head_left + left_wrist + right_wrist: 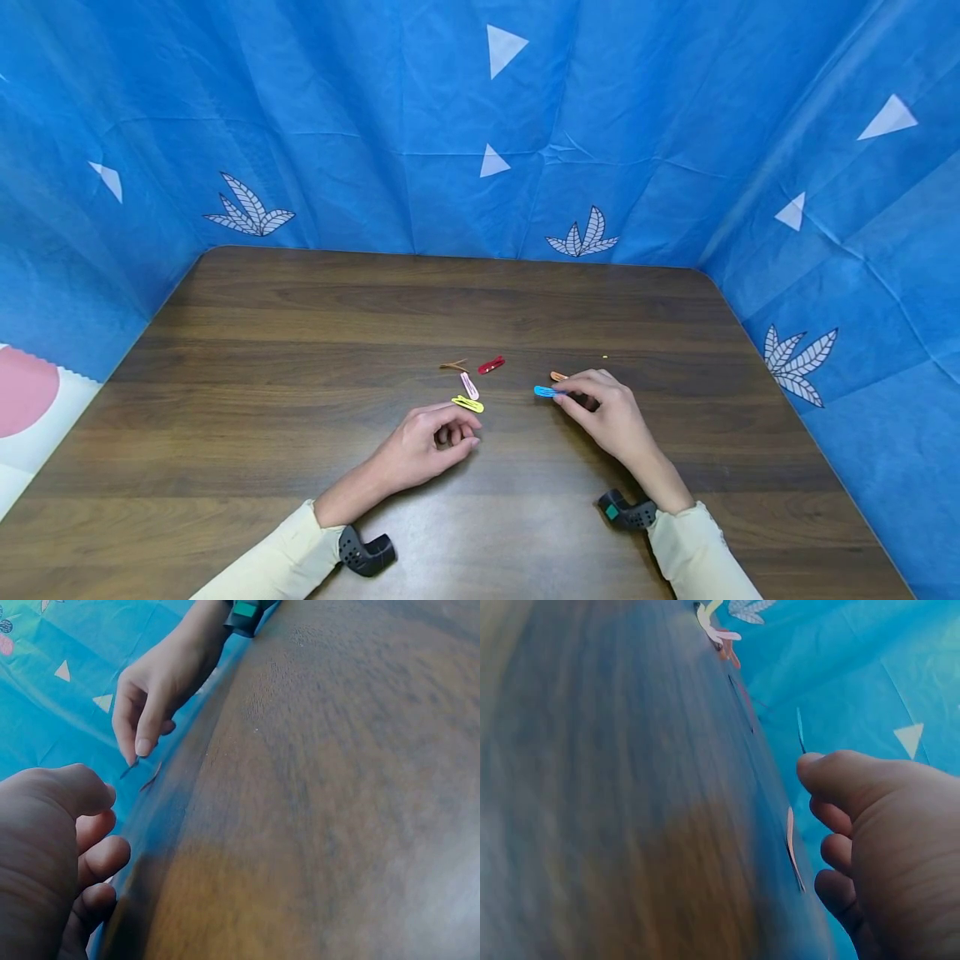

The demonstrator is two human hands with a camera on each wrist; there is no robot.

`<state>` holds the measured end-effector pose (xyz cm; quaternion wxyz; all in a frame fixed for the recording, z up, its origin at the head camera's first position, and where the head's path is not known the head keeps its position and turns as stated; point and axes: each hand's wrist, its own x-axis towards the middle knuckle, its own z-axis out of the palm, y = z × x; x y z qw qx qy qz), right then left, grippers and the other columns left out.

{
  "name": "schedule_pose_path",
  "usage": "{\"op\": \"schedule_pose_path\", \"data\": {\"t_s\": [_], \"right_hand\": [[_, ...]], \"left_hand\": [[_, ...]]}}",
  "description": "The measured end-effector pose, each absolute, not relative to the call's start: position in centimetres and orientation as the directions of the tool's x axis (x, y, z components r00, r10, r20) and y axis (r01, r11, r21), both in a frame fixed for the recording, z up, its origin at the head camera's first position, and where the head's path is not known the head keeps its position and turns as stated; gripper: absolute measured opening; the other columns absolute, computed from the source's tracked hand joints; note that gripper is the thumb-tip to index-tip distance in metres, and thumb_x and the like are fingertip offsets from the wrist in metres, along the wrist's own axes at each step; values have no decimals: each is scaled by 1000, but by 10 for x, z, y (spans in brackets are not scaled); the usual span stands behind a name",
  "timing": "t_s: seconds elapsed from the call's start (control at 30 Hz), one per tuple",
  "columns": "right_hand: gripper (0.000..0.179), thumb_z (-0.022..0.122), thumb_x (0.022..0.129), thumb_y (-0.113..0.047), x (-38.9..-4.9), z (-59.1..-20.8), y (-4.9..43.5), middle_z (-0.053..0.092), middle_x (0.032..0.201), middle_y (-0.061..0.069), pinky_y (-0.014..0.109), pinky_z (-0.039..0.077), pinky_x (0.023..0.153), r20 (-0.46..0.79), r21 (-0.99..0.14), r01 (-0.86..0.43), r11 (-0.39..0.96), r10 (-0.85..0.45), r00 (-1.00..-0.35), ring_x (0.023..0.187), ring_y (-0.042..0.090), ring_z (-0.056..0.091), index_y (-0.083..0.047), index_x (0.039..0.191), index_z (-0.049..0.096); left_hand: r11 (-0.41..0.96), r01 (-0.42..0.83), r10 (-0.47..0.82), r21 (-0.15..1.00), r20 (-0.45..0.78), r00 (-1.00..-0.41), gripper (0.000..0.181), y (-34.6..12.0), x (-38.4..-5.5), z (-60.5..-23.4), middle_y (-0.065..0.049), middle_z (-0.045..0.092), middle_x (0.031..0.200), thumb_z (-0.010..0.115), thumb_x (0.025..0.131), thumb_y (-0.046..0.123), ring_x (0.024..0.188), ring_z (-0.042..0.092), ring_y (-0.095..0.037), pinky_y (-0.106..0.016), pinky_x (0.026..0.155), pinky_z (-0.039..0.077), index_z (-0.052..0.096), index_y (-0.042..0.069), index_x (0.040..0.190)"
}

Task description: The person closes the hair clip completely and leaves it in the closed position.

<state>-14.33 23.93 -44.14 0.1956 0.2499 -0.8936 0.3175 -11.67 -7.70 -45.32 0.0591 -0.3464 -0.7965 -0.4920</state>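
1. A person's right hand [607, 412] is pinching a blue clip [544, 392] by one end between thumb and forefinger; the grip is narrow, and the clip's other end is pointing toward the person's left.
2. In the right wrist view, the blue clip is showing against the cloth [450, 200], apart from the table [300, 333].
3. An orange clip [558, 377] is lying on the table just beyond the blue one, close to the right fingertips.
4. The left hand [427, 442] is holding nothing; its fingers are curving loosely, leaving a modest gap to the thumb.
5. A yellow clip [468, 404] is lying just beyond the left forefinger; whether they are touching, I cannot tell.
6. Behind it, a pink clip [470, 386] is lying near the yellow one, with a forked brown clip [453, 365] and a red clip [491, 365] sitting farther back.
7. Blue cloth with white triangles and leaves is hanging around the dark wooden table.
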Motion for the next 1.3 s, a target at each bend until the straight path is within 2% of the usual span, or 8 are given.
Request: {"op": "schedule_pose_path", "data": {"t_s": [0.27,0.47,0.83,1.07,1.3], "right_hand": [[19,85,85,-10,-147,-440,247,74,98,-5,26,51,63,489,-432,-537,724,-312,-814,76,10,55,-16,102,81],[17,84,86,-11,-148,-440,250,74,99,-2,25,51,61,456,-431,-500,751,-297,-839,78,12,56,-15,102,81],[15,83,88,-13,-148,-440,253,74,99,0,25,51,61,413,-432,-458,777,-280,-866,75,12,55,-14,103,81],[14,83,87,-11,-149,-443,255,72,97,1,23,48,58,390,-480,-424,768,-246,-888,66,6,54,-13,101,80],[14,83,88,-12,-148,-442,256,71,96,0,23,49,59,365,-496,-396,773,-229,-903,65,6,55,-13,102,80]], "left_hand": [[272,611,496,743,436,-751,15,-77,-117,-453,6,68,85,79,88,5,71,57,0,-20,61,51,74,9,101],[277,612,495,741,435,-752,15,-77,-117,-452,7,67,84,79,88,4,71,57,0,-20,60,51,74,9,101],[280,618,496,735,440,-749,14,-77,-117,-456,8,66,83,78,88,4,71,56,0,-19,60,50,74,10,100],[281,612,499,739,432,-751,14,-78,-117,-454,7,67,84,78,88,4,71,57,-1,-20,60,51,74,11,100],[284,607,498,742,427,-755,15,-77,-117,-452,7,67,84,78,88,5,71,58,-3,-20,61,51,74,11,101]]}}
